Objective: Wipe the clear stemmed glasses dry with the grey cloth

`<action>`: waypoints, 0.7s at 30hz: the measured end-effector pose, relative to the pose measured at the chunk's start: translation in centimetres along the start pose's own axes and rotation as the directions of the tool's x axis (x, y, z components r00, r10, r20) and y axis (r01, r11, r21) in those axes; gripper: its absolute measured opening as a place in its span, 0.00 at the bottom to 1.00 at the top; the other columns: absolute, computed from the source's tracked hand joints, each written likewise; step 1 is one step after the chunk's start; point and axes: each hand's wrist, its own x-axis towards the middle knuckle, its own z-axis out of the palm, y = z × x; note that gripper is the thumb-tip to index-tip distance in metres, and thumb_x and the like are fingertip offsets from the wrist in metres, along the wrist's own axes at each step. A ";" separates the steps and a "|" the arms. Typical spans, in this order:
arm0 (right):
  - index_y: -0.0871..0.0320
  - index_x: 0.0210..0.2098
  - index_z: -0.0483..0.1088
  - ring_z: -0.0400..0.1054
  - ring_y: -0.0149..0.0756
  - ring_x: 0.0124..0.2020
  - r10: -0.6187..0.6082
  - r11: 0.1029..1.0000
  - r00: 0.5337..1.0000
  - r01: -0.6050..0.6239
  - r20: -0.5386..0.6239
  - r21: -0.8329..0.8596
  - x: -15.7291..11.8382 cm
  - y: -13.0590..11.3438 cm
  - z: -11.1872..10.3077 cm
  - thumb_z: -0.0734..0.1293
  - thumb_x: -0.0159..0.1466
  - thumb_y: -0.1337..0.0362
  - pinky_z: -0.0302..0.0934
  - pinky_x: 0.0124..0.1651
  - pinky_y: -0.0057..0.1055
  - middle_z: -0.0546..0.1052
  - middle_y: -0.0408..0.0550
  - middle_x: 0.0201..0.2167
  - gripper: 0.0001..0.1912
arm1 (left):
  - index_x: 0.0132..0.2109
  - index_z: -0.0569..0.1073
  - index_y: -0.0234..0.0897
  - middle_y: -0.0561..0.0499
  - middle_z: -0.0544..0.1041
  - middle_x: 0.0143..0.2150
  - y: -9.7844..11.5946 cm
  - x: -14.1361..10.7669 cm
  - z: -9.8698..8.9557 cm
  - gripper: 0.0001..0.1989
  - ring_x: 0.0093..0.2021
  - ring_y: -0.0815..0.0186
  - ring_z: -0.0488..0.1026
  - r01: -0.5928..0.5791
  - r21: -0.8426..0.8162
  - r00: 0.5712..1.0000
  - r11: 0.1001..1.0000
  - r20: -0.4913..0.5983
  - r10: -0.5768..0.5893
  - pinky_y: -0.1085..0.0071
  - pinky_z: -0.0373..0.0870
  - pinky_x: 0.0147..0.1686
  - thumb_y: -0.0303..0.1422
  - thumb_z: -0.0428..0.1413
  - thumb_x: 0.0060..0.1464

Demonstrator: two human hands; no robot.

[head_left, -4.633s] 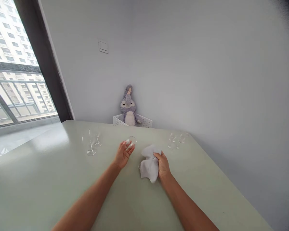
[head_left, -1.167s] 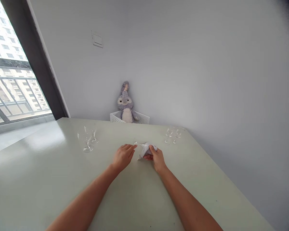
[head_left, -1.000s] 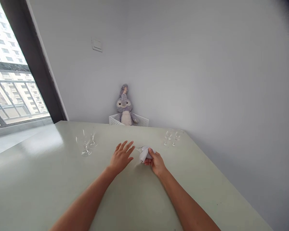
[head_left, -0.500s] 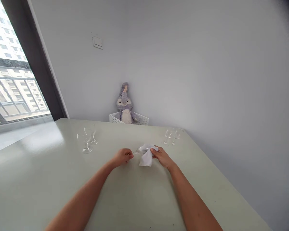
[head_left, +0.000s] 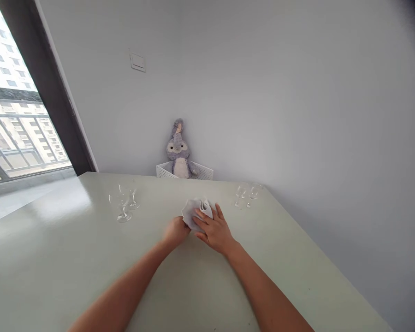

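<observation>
A white cloth point(head_left: 191, 215) is bunched up over the middle of the table, with a rolled fold at its upper right. My right hand point(head_left: 214, 230) lies over the cloth, its fingers spread along it and pressing it. On the left side of the cloth my left hand point(head_left: 176, 232) is closed, its fingertips partly hidden. A half second ago that hand pinched the thin stem of a wine glass whose bowl was in the cloth; now the cloth covers the glass.
Clear stemmed glasses point(head_left: 123, 205) stand on the left of the pale table point(head_left: 152, 295). More small stemmed glasses point(head_left: 241, 193) are at the far right. Behind the table edge, a grey plush toy point(head_left: 180, 152) sits in a white basket point(head_left: 204, 172). A wall borders the right side.
My right hand has moved left and turned palm down over the cloth, with fingers spread. The cloth has shifted left, up against my left hand, and now hides the glass stem.
</observation>
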 end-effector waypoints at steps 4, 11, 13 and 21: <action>0.54 0.40 0.71 0.60 0.41 0.45 0.236 0.954 0.971 -0.225 -0.036 0.199 0.2 0.5 0.0 0.58 0.60 0.60 0.42 0.55 0.44 0.72 0.47 0.42 0.13 | 0.25 0.68 0.37 0.51 0.69 0.27 1.5 -1.4 0.5 0.06 0.33 0.65 0.67 -0.228 0.221 0.973 0.948 0.031 0.227 0.72 0.58 0.33 0.32 0.50 0.47; 0.58 0.14 0.59 0.56 0.27 0.16 0.833 -0.015 0.481 -0.474 0.273 0.880 -0.4 4.3 0.9 0.61 0.52 0.63 0.52 0.21 0.24 0.60 0.37 0.12 0.12 | 0.27 0.69 0.38 0.53 0.70 0.27 1.7 -1.7 1.9 0.07 0.26 0.71 0.64 -0.283 0.371 0.959 0.884 0.080 0.274 0.75 0.54 0.26 0.31 0.48 0.49; 0.57 0.15 0.57 0.56 0.27 0.14 0.852 -0.108 0.424 -0.434 0.308 0.894 -0.4 4.6 1.6 0.59 0.51 0.64 0.53 0.19 0.24 0.59 0.36 0.11 0.10 | 0.27 0.69 0.38 0.54 0.69 0.25 1.6 -1.6 2.2 0.07 0.26 0.71 0.64 -0.209 0.319 0.978 0.924 0.054 0.203 0.76 0.54 0.26 0.32 0.48 0.49; 0.56 0.23 0.60 0.68 0.32 0.27 0.844 -0.423 0.334 -0.070 0.421 0.903 0.4 2.8 2.8 0.57 0.54 0.65 0.65 0.33 0.32 0.70 0.40 0.19 0.04 | 0.44 0.65 0.41 0.57 0.66 0.24 1.8 -1.5 2.6 0.14 0.24 0.71 0.64 -0.050 0.183 0.994 0.982 -0.085 0.066 0.75 0.57 0.25 0.38 0.47 0.50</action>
